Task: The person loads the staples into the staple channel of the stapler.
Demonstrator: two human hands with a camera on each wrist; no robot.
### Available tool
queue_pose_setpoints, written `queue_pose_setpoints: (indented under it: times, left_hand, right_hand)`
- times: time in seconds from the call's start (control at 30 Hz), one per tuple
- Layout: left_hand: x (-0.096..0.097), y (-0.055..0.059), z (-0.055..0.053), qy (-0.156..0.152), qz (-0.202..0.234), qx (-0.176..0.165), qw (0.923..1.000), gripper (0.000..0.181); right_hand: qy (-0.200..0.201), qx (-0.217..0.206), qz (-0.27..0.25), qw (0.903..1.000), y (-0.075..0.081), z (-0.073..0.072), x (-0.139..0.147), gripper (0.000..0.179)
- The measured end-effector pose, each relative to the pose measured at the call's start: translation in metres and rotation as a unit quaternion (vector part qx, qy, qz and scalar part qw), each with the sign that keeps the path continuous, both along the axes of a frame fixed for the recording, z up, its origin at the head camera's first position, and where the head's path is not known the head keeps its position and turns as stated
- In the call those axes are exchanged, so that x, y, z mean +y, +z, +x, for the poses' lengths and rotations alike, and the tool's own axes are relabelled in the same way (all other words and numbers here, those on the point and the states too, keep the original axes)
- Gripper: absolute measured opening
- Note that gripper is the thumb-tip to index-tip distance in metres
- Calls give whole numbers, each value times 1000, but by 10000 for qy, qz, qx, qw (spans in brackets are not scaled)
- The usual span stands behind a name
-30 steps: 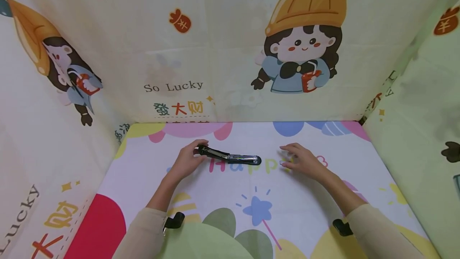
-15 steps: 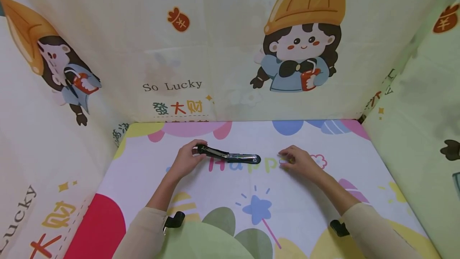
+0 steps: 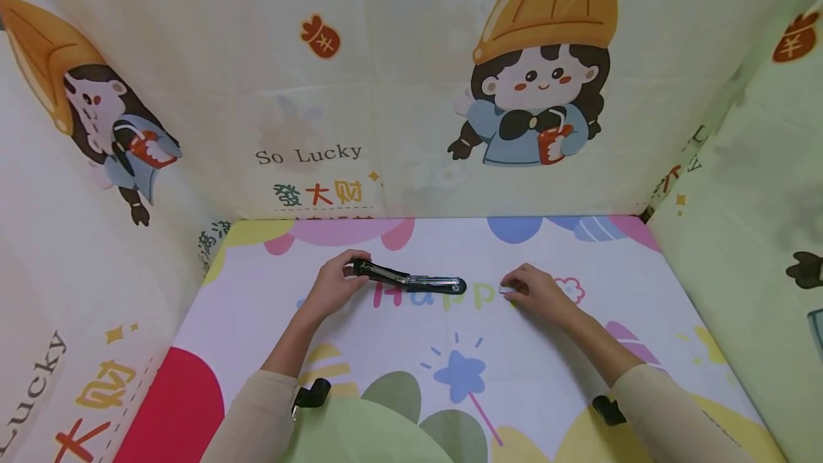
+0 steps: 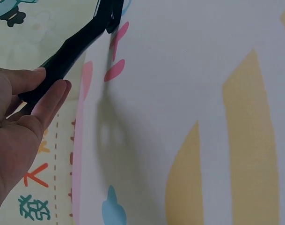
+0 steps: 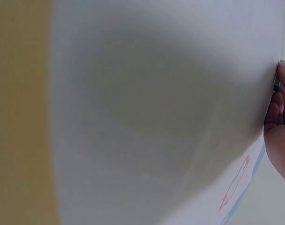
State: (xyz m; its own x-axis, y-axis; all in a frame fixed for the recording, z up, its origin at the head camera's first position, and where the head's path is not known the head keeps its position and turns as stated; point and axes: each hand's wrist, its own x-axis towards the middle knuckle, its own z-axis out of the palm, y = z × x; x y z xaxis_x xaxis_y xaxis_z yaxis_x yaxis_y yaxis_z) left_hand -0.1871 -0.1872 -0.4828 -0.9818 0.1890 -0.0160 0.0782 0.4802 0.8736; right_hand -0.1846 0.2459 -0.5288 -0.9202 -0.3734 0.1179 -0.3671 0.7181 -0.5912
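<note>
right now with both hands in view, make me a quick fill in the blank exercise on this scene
1. The left hand grips one end of a stapler that is ____, not closed.
2. The right hand pinches a small strip, so the number of hands holding something is ____.
3. The printed star is coloured ____.
4. The English lettering reads "So ____".

Missing words: open; two; blue; Lucky

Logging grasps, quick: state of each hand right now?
Left hand: closed, holding one end of the unfolded stapler.
Right hand: closed, pinching a small pale strip.
</note>
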Motion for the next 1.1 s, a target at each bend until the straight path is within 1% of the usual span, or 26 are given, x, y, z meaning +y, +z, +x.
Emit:
queue_pose_setpoints:
  times: [0.33, 0.63, 0.77, 0.9, 0.97, 1.1]
  left_hand:
    - [-1, -3, -1, -29, -74, -31, 10000, 44]
    - [0, 0, -3, -41, -100, -11, 9999, 45]
    - [0, 1, -4, -50, -127, -4, 9999, 44]
    - [0, 1, -4, -66, -149, -55, 9999, 44]
    - [0, 1, -3, -47, -131, -79, 9999, 44]
    - [0, 1, -3, -68, -169, -22, 9998, 44]
  right_hand:
    - [4, -121, 134, 9998, 1, 0, 0, 13]
    - [183, -74, 149, 9997, 1, -3, 2, 12]
    - [229, -165, 171, 9995, 2, -5, 3, 12]
    - [225, -294, 194, 9991, 2, -6, 3, 12]
    - [229, -299, 201, 9991, 2, -6, 3, 12]
    - [190, -268, 242, 9992, 4, -5, 3, 13]
